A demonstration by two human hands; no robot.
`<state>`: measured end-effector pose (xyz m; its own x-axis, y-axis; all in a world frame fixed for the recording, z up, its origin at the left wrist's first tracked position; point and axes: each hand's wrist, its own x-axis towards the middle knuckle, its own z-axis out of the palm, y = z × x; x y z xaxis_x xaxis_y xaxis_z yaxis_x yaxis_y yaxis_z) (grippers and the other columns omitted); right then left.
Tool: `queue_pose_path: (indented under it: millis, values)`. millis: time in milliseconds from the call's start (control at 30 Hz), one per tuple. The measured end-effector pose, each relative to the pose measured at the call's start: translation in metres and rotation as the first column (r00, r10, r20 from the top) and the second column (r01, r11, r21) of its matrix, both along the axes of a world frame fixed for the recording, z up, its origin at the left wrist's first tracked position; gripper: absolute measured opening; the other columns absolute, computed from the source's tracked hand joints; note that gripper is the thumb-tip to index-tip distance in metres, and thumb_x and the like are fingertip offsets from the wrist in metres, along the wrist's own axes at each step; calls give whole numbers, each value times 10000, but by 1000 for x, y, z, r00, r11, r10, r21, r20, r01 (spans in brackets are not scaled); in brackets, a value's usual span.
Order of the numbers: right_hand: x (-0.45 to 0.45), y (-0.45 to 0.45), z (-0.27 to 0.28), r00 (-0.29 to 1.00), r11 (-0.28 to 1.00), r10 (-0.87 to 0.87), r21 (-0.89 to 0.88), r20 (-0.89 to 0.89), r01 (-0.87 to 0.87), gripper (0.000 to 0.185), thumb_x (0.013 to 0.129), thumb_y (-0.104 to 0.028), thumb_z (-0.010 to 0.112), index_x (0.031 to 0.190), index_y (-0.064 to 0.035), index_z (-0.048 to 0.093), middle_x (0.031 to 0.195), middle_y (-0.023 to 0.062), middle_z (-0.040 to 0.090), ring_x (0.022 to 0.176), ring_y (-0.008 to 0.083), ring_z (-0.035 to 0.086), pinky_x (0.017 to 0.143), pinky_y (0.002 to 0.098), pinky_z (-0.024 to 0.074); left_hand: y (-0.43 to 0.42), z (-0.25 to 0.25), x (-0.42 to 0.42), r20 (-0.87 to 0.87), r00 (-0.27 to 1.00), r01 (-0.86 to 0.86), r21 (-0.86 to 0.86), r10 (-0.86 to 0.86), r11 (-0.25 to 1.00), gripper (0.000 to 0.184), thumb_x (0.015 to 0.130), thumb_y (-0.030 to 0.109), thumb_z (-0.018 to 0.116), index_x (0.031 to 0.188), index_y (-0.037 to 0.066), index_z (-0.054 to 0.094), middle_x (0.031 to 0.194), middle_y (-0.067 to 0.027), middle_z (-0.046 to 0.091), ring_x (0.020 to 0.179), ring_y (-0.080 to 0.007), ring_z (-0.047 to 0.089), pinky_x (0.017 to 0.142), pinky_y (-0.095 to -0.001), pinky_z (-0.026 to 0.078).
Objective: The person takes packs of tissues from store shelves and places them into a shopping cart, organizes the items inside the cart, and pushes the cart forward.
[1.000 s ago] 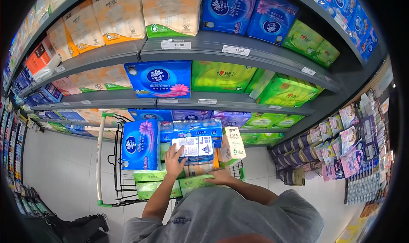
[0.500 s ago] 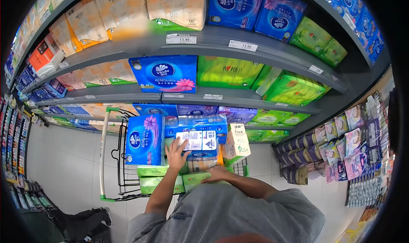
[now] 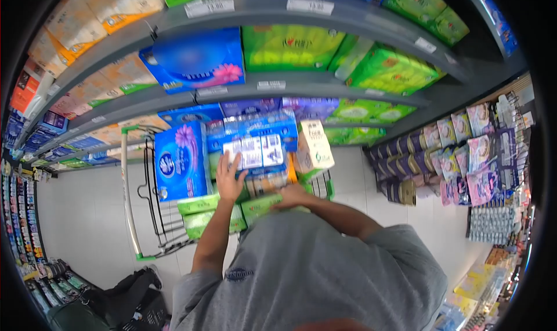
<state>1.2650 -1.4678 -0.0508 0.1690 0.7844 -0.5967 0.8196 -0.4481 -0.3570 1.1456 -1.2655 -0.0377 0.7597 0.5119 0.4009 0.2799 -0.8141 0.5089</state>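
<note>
My left hand lies with fingers spread against the blue tissue pack with a white label, on top of the load in the cart. Lower and to the right, my right hand rests at a green tissue pack; its fingers are partly hidden and blurred. A blue pack with a pink flower stands on the cart's left part, and a cream pack stands on the right. More green packs lie below my left hand.
The wire cart stands before a grey shelf of tissue packs. Hanging packs fill a rack on the right. At the lower left is a person in dark clothes, with a narrow shelf beyond. Pale floor surrounds the cart.
The view has tilted, so the shelves, cart and hands appear higher in the frame. My left hand stays on the labelled blue pack, and my right hand stays by the green pack.
</note>
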Motion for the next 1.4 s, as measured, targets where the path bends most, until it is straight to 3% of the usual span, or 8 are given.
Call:
queue_pose_path:
  millis: [100,367,633,833,1000,1067,1167,1400]
  values:
    - [4,-7,5,998,998,25,-56,59,-21,852,704,-808,382,1172,-122,575,915,163,647,827,296,634,724,419,490,1,-3,-1,-22,1000,2,0,-2,1000,606,708,201,731,1273,237,515,1369,-131,398,1230,-364,385,979,-438,358]
    - [-5,-34,7,961,978,-127,192,247,80,792,784,-713,399,1144,-27,565,1128,200,576,1107,318,522,1018,486,288,1,-6,-1,-7,1000,29,13,-29,1000,621,704,135,731,1275,232,509,1376,-128,385,1233,-366,379,964,-433,382]
    - [-5,-39,3,959,951,-167,294,231,95,687,818,-634,447,1115,-31,589,1141,191,574,1091,320,527,1009,471,311,-5,-2,-2,-56,998,-9,-54,6,998,665,679,76,731,1282,229,498,1391,-111,366,1263,-345,350,971,-399,390]
    - [2,-24,37,865,547,-502,784,27,293,351,745,-291,692,926,-2,609,1015,138,581,929,312,564,840,406,433,-10,0,-2,-32,999,-10,-100,7,995,644,668,-15,653,1260,200,519,1373,-134,370,1262,-367,338,974,-414,391]
    - [7,26,77,919,540,-371,836,132,98,652,671,-244,730,1219,-5,468,1279,194,426,1195,359,400,971,459,335,-33,8,-5,-41,999,4,-48,-6,999,590,661,2,612,1236,100,521,1365,-214,332,1247,-455,302,988,-480,368]
    - [5,45,73,944,751,-201,660,261,-23,883,621,-235,749,1356,-10,316,1365,219,331,1293,374,291,1049,509,234,-42,10,-8,-43,999,9,-46,-11,999,587,662,4,610,1235,94,518,1364,-222,329,1247,-458,298,989,-483,365]
    - [1,66,70,931,843,-115,529,347,-93,946,610,-219,751,1389,-7,257,1379,233,313,1323,377,250,1067,547,182,-55,11,-17,-51,999,13,-48,-16,999,568,673,5,598,1231,70,512,1358,-248,321,1246,-477,285,997,-499,347]
    - [-3,92,60,893,859,5,456,449,-234,983,596,-235,758,1402,-27,236,1288,198,398,1204,336,385,1007,568,250,-68,17,-39,-46,997,64,-104,-69,993,548,670,-25,584,1210,36,507,1355,-252,327,1245,-492,282,1017,-501,318]
